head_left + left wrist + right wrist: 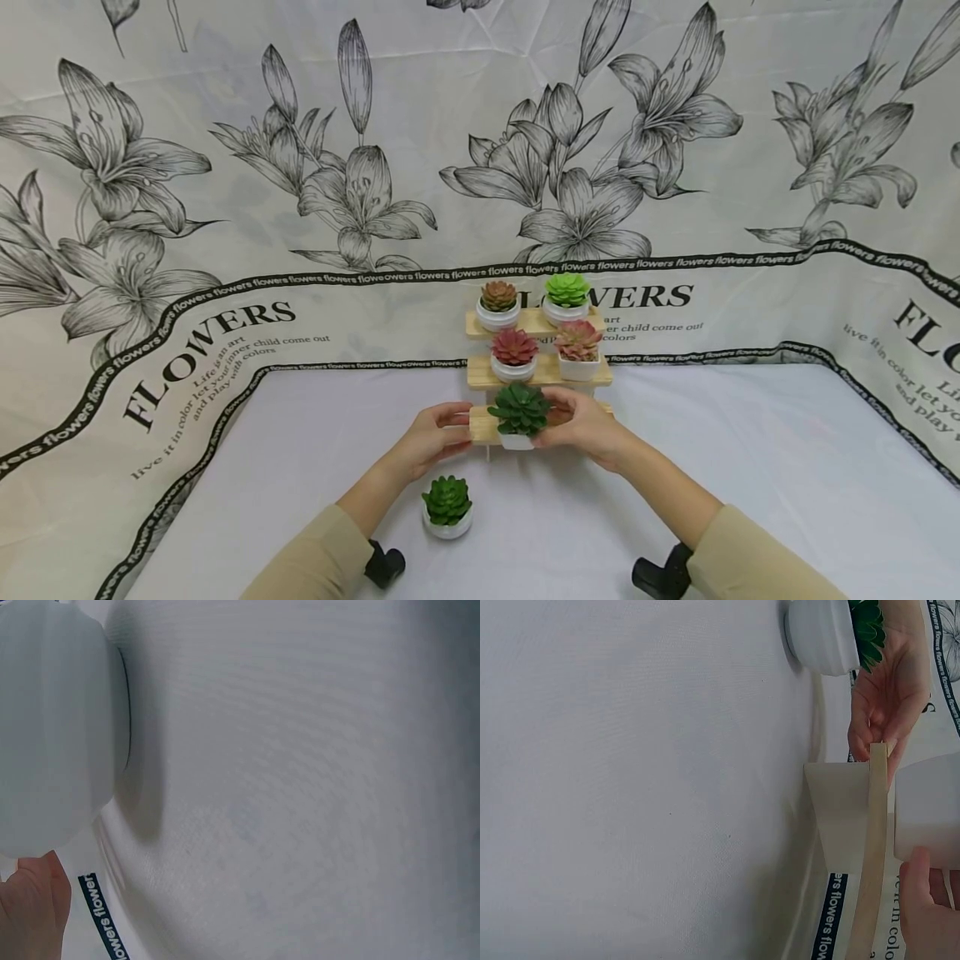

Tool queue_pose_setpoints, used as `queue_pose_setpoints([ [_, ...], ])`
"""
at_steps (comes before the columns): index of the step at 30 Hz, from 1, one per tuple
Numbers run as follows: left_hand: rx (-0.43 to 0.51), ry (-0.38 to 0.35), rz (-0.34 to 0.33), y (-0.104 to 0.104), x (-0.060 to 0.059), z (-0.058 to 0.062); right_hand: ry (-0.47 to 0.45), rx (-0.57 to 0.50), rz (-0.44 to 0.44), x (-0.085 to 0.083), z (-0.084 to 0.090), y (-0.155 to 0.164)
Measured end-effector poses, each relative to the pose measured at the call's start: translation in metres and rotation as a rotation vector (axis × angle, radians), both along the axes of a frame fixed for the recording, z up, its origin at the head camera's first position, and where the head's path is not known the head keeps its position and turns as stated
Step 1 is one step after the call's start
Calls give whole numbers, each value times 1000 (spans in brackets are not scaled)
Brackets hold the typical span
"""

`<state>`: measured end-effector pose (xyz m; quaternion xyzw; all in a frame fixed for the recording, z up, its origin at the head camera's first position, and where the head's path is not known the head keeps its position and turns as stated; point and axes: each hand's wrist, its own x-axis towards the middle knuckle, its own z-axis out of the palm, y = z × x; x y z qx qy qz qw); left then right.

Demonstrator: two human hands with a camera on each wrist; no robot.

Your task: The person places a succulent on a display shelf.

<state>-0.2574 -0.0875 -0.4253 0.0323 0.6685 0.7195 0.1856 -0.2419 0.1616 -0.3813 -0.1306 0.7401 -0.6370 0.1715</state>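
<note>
**Dark green plant held on the lowest step**

A dark green plant (519,408) in a white pot sits on the bottom step of a wooden stand (480,427), between the two hands. The right hand (581,427) curls round the pot from its right side, fingers wrapped behind the leaves, thumb toward the front. The left hand (435,433) grips the left end of the bottom step, thumb on top and fingers under; the right wrist view shows these fingers (877,712) pinching the plank's edge.

Just behind the hands, the middle step carries a red plant (514,347) and a pink plant (578,340); the top step carries a brown plant (498,296) and a lime plant (567,289).

Nearer the person, beside the left wrist, a small green plant (447,500) stands alone on the white table (750,467). The big pale round shape filling the left wrist view is probably this pot, though it is too blurred to be sure.

A cloth (225,167) printed with lilies hangs behind.
</note>
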Motion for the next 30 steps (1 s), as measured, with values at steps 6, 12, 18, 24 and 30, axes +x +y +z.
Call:
queue_pose_setpoints([
  [6, 3, 8, -3, 0, 0, 0, -32, -11, -17, -4, 0, -1],
  [12, 10, 1, -5, 0, -1, -1, -44, -39, 0, -7, -1, -1],
  [18, 10, 7, -9, 0, 0, 0, -48, -64, 14, -8, -2, -2],
  [24, 11, -4, 0, 0, 0, 0, -63, -74, 23, -10, -2, -2],
  [30, 9, -7, 8, 0, -1, -1, -71, -92, 21, -13, -4, -2],
])
